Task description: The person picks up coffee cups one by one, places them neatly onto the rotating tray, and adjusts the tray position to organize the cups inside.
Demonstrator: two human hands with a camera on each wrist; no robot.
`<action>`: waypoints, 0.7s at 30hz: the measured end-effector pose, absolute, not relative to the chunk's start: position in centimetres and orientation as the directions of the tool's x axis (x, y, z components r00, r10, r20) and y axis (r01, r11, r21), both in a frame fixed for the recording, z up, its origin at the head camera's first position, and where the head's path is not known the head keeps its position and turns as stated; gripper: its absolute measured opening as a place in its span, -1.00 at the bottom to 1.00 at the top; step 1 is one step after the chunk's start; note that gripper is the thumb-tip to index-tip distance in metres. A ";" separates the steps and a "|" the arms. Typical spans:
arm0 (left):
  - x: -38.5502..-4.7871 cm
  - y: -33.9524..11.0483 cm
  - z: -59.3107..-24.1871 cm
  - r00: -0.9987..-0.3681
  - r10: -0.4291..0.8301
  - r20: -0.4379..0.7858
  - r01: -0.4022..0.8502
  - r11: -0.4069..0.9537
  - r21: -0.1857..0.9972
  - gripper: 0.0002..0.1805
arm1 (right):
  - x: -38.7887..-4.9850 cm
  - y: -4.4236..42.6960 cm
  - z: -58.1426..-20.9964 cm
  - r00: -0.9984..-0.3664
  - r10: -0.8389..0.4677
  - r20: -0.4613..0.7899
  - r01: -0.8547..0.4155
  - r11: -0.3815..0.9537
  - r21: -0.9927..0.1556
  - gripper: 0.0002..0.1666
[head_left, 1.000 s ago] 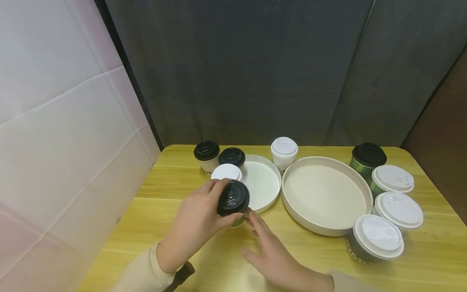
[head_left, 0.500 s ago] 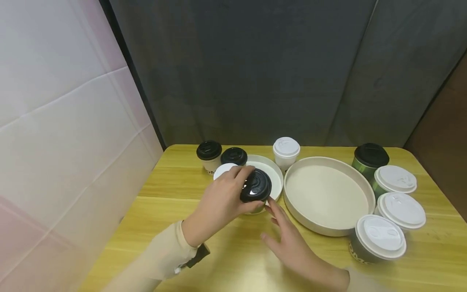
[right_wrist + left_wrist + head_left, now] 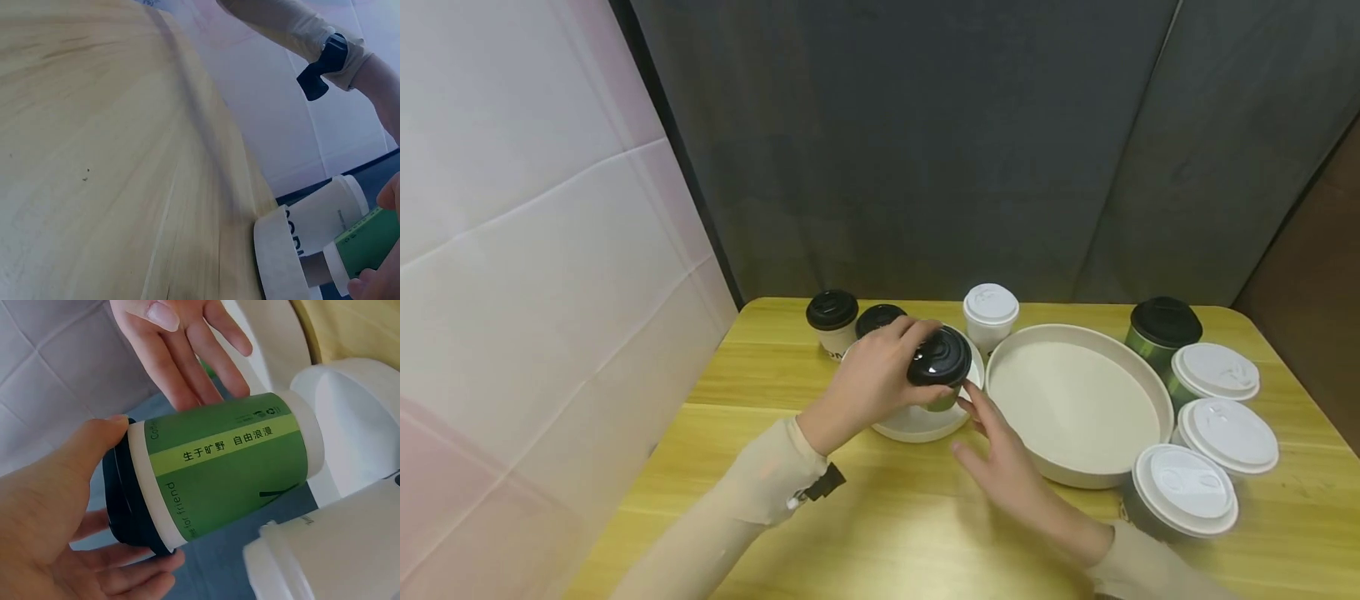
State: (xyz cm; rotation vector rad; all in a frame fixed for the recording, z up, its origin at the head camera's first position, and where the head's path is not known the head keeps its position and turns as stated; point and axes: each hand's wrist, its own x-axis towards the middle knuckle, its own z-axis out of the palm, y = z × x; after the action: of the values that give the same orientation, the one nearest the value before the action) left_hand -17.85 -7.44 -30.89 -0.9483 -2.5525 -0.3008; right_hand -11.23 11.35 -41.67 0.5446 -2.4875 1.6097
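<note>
My left hand (image 3: 872, 375) grips a green paper coffee cup (image 3: 231, 462) around its black lid (image 3: 942, 358). The cup is held over the small white round tray (image 3: 917, 429), with its base seen apart from the tray's floor in the left wrist view. Extended fingers of my right hand (image 3: 1011, 471) lie against or very near the cup's right side; exact contact is unclear. A white cup with a white lid (image 3: 344, 550) stands close beside the green cup in the left wrist view; in the head view my left hand hides it.
Behind the left hand stand two black-lidded cups (image 3: 832, 321). A white-lidded cup (image 3: 991, 312) is at the back, beside a large cream round tray (image 3: 1075, 400). Along that tray's right side are several lidded cups, one black-lidded (image 3: 1163, 329) and a nearer white-lidded one (image 3: 1183, 492).
My left hand has carried the green cup to the right and away from me, from in front of the small tray to above it. The right hand has moved along beside the cup.
</note>
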 end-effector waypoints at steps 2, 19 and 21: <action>-18.3 -7.4 -31.1 -0.688 0.586 0.428 0.666 0.745 0.050 -0.13 | -11.5 11.4 -41.8 -0.931 -0.227 0.284 -0.352 0.363 -0.863 -0.07; -20.2 -7.6 -33.9 -0.678 0.624 0.388 0.682 0.731 0.015 -0.16 | -12.6 11.3 -43.7 -0.949 -0.222 0.223 -0.292 0.356 -0.887 -0.08; -20.2 -7.6 -34.1 -0.674 0.628 0.389 0.685 0.728 0.012 -0.17 | -12.5 11.2 -43.8 -0.950 -0.222 0.219 -0.289 0.358 -0.888 -0.07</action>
State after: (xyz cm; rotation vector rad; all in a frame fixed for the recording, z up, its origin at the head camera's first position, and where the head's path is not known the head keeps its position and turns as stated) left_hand -20.19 -7.62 -34.12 -1.0169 -2.5724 -0.2218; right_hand -12.50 11.23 -43.84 0.4778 -2.5376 1.6799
